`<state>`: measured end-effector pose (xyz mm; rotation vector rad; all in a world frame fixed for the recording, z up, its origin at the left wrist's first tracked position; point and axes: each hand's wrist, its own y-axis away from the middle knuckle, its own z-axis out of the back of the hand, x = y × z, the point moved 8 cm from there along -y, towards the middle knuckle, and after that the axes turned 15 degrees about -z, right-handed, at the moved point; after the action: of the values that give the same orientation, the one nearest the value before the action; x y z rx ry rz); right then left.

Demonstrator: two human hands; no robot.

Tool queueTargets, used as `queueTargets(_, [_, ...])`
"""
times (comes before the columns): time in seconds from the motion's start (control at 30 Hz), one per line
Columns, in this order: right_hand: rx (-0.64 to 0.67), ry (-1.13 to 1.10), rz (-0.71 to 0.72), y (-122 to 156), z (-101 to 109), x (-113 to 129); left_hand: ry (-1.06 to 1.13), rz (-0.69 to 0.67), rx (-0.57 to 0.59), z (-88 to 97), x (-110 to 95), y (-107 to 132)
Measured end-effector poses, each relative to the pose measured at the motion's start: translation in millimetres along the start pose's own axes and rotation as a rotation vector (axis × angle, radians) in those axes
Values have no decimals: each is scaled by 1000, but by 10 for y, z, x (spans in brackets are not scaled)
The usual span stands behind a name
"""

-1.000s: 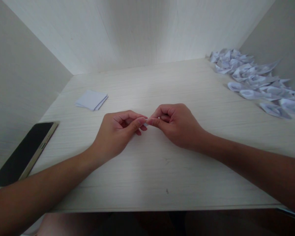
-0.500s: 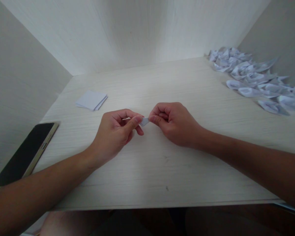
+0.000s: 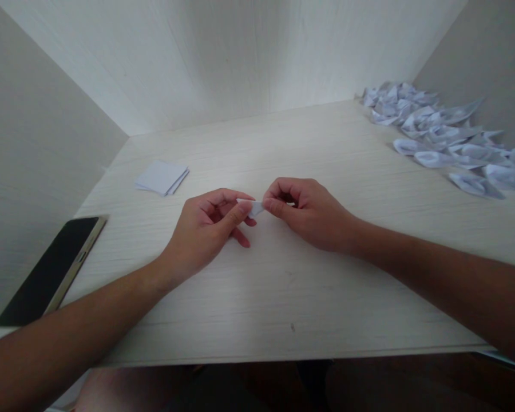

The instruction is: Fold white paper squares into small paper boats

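Observation:
Between my hands, over the middle of the table, is a small folded piece of white paper [image 3: 256,208]. My left hand [image 3: 210,225] pinches its left part between thumb and fingers, with the lower fingers curled loosely beneath. At the right end, the thumb and forefinger of my right hand [image 3: 311,213] are closed on the paper's tip. Fingers cover much of the paper, so its full shape is hidden.
A small stack of white paper sheets [image 3: 162,177] lies at the left. A dark-screened phone [image 3: 47,274] rests by the left wall. Several folded paper boats [image 3: 446,134] are heaped along the right wall. The pale table [image 3: 257,309] ends at a front edge.
The left fingers have shifted on the paper, and more of its upper edge shows above the thumb. The lower fingers have spread a little. My right hand keeps its pinch.

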<state>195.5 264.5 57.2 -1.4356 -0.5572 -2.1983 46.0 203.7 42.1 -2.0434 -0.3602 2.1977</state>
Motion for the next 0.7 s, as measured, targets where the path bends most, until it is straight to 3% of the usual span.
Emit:
queueTargets(0.17, [255,-194,-106,-51,-33,-93,149,-6,121,-55,11,0])
queueTargets(0.37, [427,-326,-87,-34,-27,-77,218,20,112,-77,14,-7])
queueTargets(0.7, [364,-368,-96,-43,-7,-93,317,81,104,-84,13,-24])
